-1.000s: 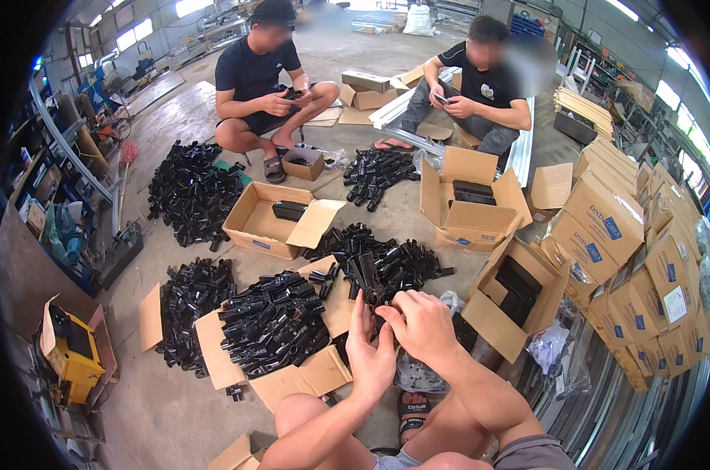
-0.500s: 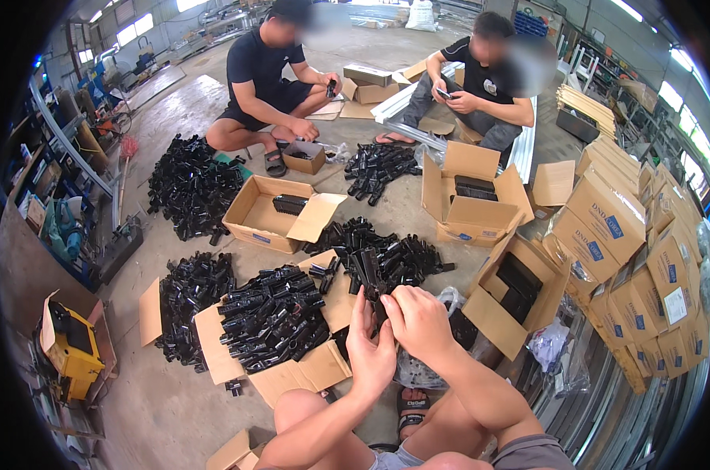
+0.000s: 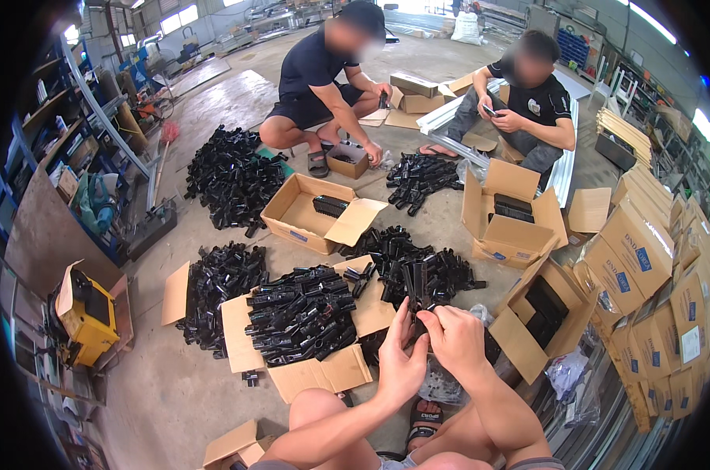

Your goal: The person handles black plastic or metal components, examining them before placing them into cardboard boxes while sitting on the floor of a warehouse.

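Both my hands are raised in front of me around one glossy black part (image 3: 417, 283), long and channel-like, whose exact kind I cannot make out. My left hand (image 3: 403, 362) grips its lower left side, fingers pointing up and thumb across. From the right, my right hand (image 3: 454, 338) pinches the near end, its fingers closed; any small piece there is hidden. Just beyond lies a heap of similar black parts (image 3: 453, 274). To the left, an opened carton (image 3: 324, 376) is piled high with more of them, and another black heap (image 3: 218, 286) lies behind its flap.
Two co-workers sit across the floor, one reaching into a small box (image 3: 347, 162). Open cartons stand at centre (image 3: 296, 235) and right (image 3: 527, 364), holding black parts. Stacked closed boxes (image 3: 633, 258) line the right, beside metal profiles. A yellow machine (image 3: 92, 321) stands at left.
The whole view has shifted, so the scene sits farther right. My hands keep their hold on the black part. The left co-worker leans forward more, an arm lowered past the small box.
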`<state>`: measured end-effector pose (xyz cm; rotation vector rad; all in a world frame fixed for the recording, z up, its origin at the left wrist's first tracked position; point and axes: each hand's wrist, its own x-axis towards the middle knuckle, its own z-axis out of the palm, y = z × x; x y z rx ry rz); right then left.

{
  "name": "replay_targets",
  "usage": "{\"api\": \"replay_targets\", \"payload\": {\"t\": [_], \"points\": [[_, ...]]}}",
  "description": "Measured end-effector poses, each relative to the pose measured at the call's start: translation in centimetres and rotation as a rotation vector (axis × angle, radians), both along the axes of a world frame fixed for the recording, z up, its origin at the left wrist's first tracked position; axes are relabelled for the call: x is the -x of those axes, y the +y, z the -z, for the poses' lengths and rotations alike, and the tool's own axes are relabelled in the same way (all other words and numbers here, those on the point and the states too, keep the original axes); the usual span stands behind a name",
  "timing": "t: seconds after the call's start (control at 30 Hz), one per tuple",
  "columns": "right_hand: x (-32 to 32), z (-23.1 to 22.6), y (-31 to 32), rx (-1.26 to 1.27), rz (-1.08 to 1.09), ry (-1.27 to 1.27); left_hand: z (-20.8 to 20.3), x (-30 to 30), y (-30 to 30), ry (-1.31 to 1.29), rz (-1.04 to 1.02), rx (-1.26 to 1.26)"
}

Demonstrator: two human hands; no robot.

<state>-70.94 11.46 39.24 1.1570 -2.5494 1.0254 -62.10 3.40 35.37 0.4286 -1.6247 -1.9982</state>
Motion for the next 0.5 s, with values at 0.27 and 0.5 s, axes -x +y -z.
{"api": "replay_targets", "payload": {"t": [0.27,0.5], "points": [[0.4,0.2,0.0,0.312,0.049,-0.28,0.0,0.2,0.3,0.006,0.009,0.043],[1.5,1.8,0.8,0.516,-0.04,-0.737,-1.7,-0.2,0.1,-0.102,0.128,0.123]]}}
